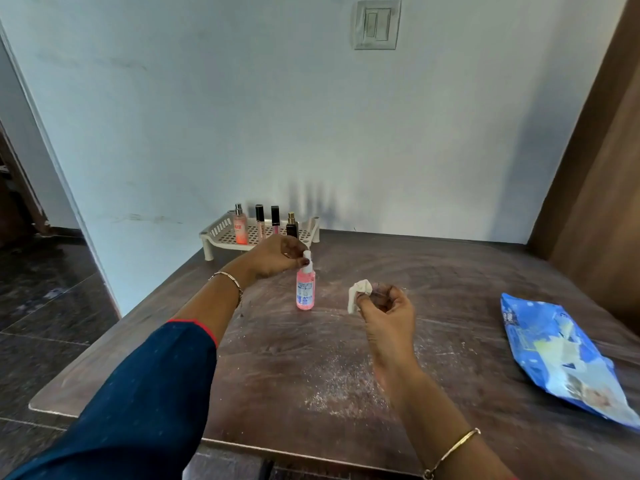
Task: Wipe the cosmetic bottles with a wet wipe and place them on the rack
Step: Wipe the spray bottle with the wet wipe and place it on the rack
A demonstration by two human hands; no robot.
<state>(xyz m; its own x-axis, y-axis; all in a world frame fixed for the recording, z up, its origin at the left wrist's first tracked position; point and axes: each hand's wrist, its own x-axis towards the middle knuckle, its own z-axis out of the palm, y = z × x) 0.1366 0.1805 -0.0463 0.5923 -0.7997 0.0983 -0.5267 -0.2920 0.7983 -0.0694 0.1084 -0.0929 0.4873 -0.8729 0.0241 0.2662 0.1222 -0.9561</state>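
Steadying hand: left hand [273, 254]; its fingertips are curled together on the white cap of the pink spray bottle [305, 289] and appear to pinch it from the left
Landmark: the pink spray bottle stands upright on the table [311, 375], long axis vertical, body bare below the cap
Wiping hand: right hand [384, 306], near the bottle on its right and slightly nearer the person; thumb and fingers are clamped on a crumpled wet wipe [358, 294], which points toward the bottle but is apart from it
Key relation: the bottle lies to the left of the wipe; nothing stands between them, so a short leftward sweep should bring the wipe onto the body
Rack [221, 233]: behind the bottle and to its left, against the wall; it already holds a peach mist bottle [239, 228], two slim tubes [260, 220] and a dark perfume bottle [292, 226], all upright; free space shows at its right end
Wipe pack [561, 355]: well apart to the bottle's right, lying flat
Judgement: this looks like the last bottle to clean; the left wrist partly screens the rack's front edge
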